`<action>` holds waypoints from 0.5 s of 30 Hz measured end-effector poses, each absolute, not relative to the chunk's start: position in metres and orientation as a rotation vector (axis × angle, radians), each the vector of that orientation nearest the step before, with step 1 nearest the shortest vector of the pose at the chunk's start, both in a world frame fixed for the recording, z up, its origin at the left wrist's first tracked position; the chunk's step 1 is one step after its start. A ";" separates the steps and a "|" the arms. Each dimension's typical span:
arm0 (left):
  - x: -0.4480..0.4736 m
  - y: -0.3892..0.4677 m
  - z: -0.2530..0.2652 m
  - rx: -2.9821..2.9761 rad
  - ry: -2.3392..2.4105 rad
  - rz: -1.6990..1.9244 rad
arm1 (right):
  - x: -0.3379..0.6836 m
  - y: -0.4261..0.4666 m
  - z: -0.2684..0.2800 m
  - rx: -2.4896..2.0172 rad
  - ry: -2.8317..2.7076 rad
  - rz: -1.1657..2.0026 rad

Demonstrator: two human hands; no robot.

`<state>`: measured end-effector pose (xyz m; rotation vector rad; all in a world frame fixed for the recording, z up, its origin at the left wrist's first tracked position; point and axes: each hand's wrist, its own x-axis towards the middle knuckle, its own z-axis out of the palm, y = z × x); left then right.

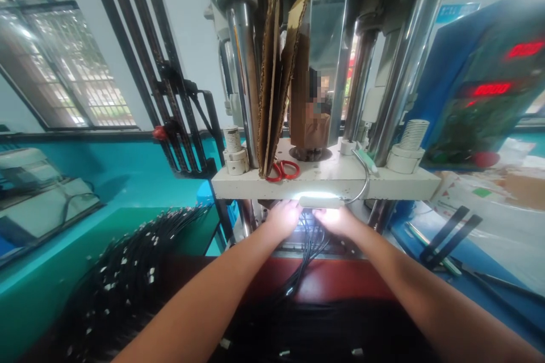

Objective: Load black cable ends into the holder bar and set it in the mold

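We find our left hand [283, 218] and right hand [336, 220] beneath the press platen [326, 181], seating black cables [309, 244]; grips indiscernible under lamp glare. Judged next: careful alignment.

A factory workstation at a vertical press machine.

The place was a small industrial workshop: a cream-painted steel press platen [326, 184] sat on thick polished chrome guide columns [242, 74], with a blue control cabinet [468, 79] at the right showing red digital readouts [487, 89]. A large heap of thin black cables with small white connectors [128, 278] lay on the teal-green counter [25, 300], and more black cables [309, 249] ran under the platen, lit by a bright white work lamp [319, 199]. Red-handled scissors [283, 170] and folded sheets of brown cardboard [275, 74] rested on the platen, and a barred window [63, 62] stood behind.
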<state>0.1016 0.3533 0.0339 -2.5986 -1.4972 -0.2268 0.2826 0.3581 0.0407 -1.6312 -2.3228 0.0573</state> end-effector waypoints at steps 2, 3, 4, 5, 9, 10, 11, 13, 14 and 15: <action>0.103 0.353 0.032 -2.582 -1.537 -0.224 | 0.281 0.357 0.039 -1.665 -2.311 0.062; 0.104 0.353 0.031 -2.573 -1.558 -0.223 | 0.279 0.357 0.038 -1.682 -2.305 0.065; 0.105 0.353 0.030 -2.565 -1.574 -0.225 | 0.278 0.358 0.036 -1.701 -2.298 0.067; 0.105 0.354 0.028 -2.561 -1.584 -0.227 | 0.276 0.358 0.035 -1.720 -2.290 0.068; 0.104 0.357 0.027 -2.583 -1.591 -0.228 | 0.278 0.357 0.036 -1.787 -2.243 0.058; 0.102 0.359 0.028 -2.595 -1.595 -0.223 | 0.282 0.356 0.037 -1.805 -2.226 0.051; 0.101 0.360 0.028 -2.606 -1.602 -0.217 | 0.287 0.355 0.038 -1.825 -2.209 0.044; 0.099 0.361 0.030 -2.623 -1.618 -0.210 | 0.297 0.352 0.040 -1.868 -2.178 0.033; 0.100 0.362 0.030 -2.629 -1.625 -0.210 | 0.302 0.350 0.040 -1.884 -2.170 0.030; 0.101 0.362 0.031 -2.634 -1.632 -0.214 | 0.306 0.349 0.039 -1.895 -2.168 0.029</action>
